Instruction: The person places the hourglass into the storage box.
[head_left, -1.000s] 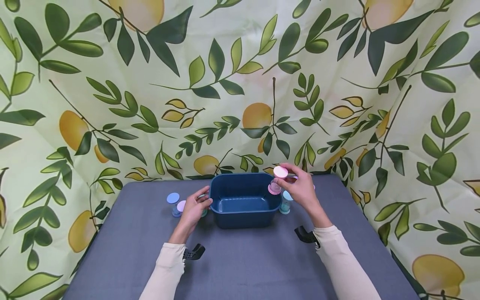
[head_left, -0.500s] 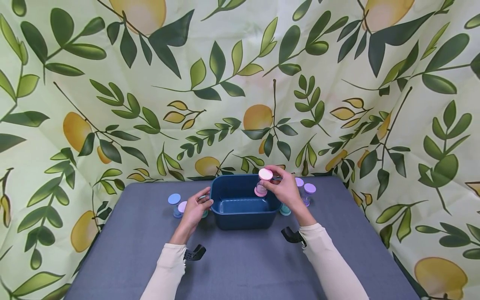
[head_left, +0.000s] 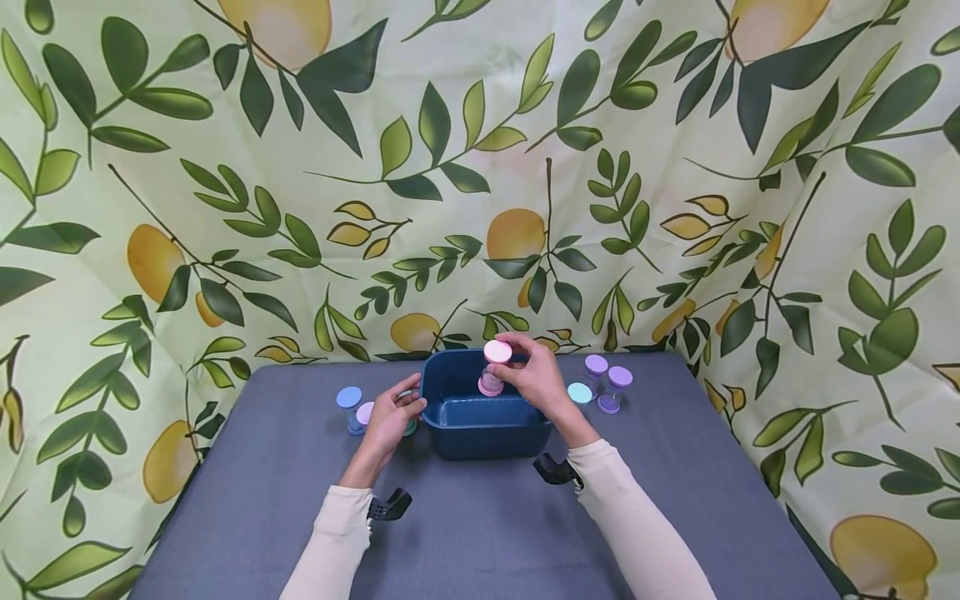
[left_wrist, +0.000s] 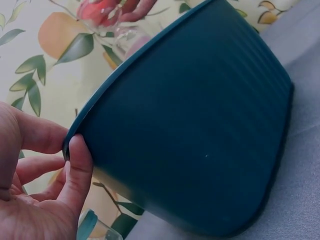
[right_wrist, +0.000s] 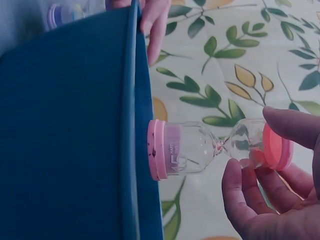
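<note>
Right hand (head_left: 538,379) pinches the top cap of a pink hourglass timer (head_left: 493,367), fingertips (right_wrist: 245,190) curled round the cap, holding it upright over the dark blue plastic tub (head_left: 450,417), inside its far rim. Timer's lower cap is level with the rim; can't tell if it touches. Left hand (head_left: 390,421) grips the tub's left rim, thumb (left_wrist: 80,170) pressed on the outer wall. Blue timer (head_left: 348,407) left of tub; two purple timers (head_left: 609,379) and a teal one (head_left: 579,393) right. Grey table (head_left: 465,533).
</note>
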